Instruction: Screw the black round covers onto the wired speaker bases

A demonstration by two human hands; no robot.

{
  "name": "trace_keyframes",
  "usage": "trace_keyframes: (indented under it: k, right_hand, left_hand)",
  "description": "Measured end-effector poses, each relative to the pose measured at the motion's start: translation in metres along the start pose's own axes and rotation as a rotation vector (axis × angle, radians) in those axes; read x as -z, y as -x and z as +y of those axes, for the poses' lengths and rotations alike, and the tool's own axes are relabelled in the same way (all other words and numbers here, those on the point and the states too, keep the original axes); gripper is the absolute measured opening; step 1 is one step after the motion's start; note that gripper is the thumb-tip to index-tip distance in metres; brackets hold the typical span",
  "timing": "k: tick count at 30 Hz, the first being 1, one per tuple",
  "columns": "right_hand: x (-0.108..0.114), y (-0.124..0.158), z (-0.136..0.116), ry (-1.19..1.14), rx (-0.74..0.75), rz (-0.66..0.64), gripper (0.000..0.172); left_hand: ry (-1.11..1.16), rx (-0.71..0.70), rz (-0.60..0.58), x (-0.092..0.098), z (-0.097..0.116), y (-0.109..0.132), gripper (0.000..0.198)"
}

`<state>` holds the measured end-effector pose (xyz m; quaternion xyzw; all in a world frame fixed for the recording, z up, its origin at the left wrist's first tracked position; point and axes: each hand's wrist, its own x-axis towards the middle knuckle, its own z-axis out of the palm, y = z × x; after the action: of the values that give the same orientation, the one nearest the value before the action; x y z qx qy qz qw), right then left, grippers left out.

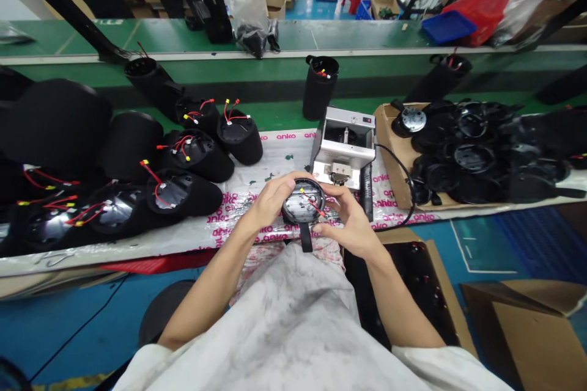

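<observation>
Left hand (270,200), part-open and curved, holds the round black piece (297,208) along its nine-o'clock rim, while the right hand (352,221), thumb and fingers spread apart, holds it around three o'clock. The piece is over the near edge of the printed sheet (279,153), wired face up, its black strap (306,238) hanging at six o'clock. Red wires (312,200) lie loose across that face. Seen end-on, the piece hides its depth, so how the fingers sit underneath cannot be told.

The step in hand looks like steadying and lining up the piece; the next move seems to call for an even two-handed hold, wires and strap kept from being pinched. Just beyond, at one o'clock, stands a silver machine (342,117). Black cylinders (247,145) with similar wires lie between nine and ten o'clock, and a cardboard tray (389,146) of black parts (472,159) sits between two and three.
</observation>
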<state>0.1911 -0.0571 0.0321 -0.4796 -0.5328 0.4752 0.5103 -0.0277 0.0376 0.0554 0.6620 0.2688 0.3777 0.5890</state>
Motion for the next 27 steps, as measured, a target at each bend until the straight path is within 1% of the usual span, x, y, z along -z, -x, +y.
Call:
trace_keyframes:
  k: [2, 4, 7, 11, 16, 20, 22, 23, 25, 27]
  right_hand:
    - [-0.007, 0.004, 0.006, 0.035, 0.029, 0.058, 0.076]
    - [-0.012, 0.005, 0.012, 0.063, 0.060, 0.095, 0.076]
    - [-0.015, 0.005, 0.020, 0.079, 0.109, 0.097, 0.075]
    - [-0.011, 0.003, 0.026, 0.081, 0.174, 0.095, 0.074]
    - [0.001, -0.004, 0.028, 0.092, 0.232, 0.058, 0.067]
    - [0.009, -0.017, 0.017, 0.121, 0.245, 0.018, 0.070]
    - [0.013, -0.024, 0.007, 0.141, 0.233, -0.015, 0.067]
    - [0.015, -0.027, 0.001, 0.151, 0.223, -0.023, 0.063]
    - [0.024, -0.030, -0.012, 0.177, 0.192, 0.002, 0.051]
    - [0.042, -0.029, -0.024, 0.223, 0.150, 0.096, 0.045]
  left_hand:
    - [0.007, -0.001, 0.008, -0.001, -0.001, 0.000, 0.065]
    - [0.014, 0.001, 0.014, -0.002, -0.002, 0.000, 0.063]
    - [0.017, 0.005, 0.019, -0.003, -0.002, 0.001, 0.061]
    - [0.015, 0.010, 0.019, -0.004, -0.003, 0.001, 0.060]
    - [0.002, 0.016, 0.034, -0.004, -0.005, 0.001, 0.060]
    - [0.001, 0.019, 0.044, -0.004, -0.005, 0.001, 0.058]
    - [0.004, 0.022, 0.042, -0.005, -0.005, 0.001, 0.058]
    - [0.006, 0.024, 0.039, -0.005, -0.004, 0.001, 0.058]
    - [0.010, 0.027, 0.040, -0.005, -0.003, 0.000, 0.060]
    - [0.017, 0.027, 0.047, -0.006, -0.003, 0.000, 0.061]
